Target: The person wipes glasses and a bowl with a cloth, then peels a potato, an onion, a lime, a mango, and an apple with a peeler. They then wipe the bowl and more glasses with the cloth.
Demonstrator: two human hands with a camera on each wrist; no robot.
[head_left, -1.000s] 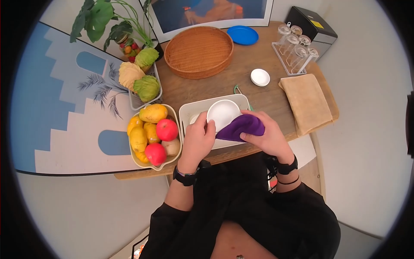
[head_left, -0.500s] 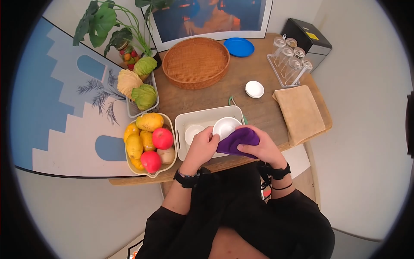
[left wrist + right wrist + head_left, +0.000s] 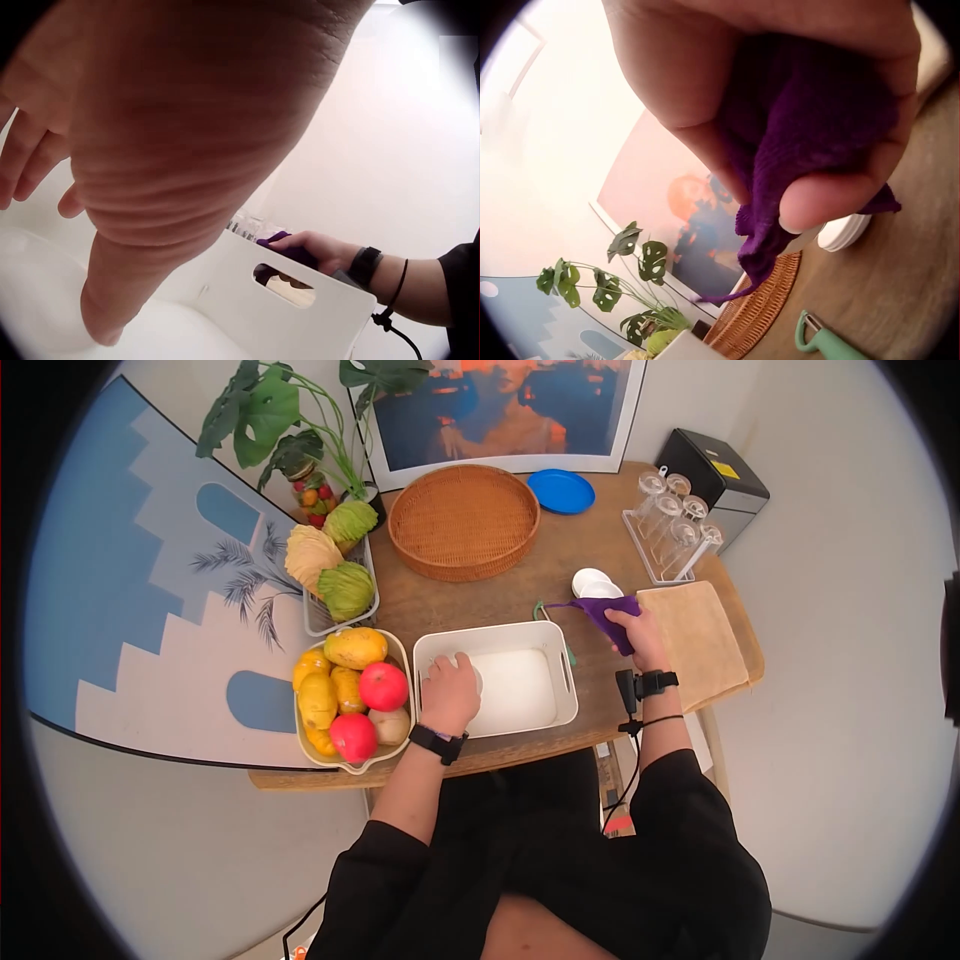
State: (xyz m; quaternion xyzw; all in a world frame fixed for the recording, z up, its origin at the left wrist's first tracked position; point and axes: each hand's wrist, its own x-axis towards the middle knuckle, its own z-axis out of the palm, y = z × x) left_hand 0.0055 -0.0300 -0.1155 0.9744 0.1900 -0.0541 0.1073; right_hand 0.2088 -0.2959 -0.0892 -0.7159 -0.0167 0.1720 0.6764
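Note:
My left hand (image 3: 450,692) reaches down into the left end of a white rectangular bin (image 3: 568,705), fingers spread over a small white bowl (image 3: 34,292) that it mostly hides in the head view. In the left wrist view its thumb points down toward the bin floor. My right hand (image 3: 645,635) grips a bunched purple cloth (image 3: 617,622) over the table, right of the bin. Just beyond the cloth, a white bowl (image 3: 602,590) overlaps other small white bowls (image 3: 588,576). A corner of the cloth trails leftward.
A green-handled peeler (image 3: 829,341) lies right behind the bin. Left stands a basket of fruit (image 3: 403,650), with cabbages (image 3: 346,590) behind it. A round wicker tray (image 3: 465,525), blue plate (image 3: 561,491), glass rack (image 3: 670,565) and folded tan cloth (image 3: 695,635) surround the work area.
The hands have parted. The right moved right with the purple cloth, and the bowl held between them now shows by the other bowls. The left went down into the bin's left end.

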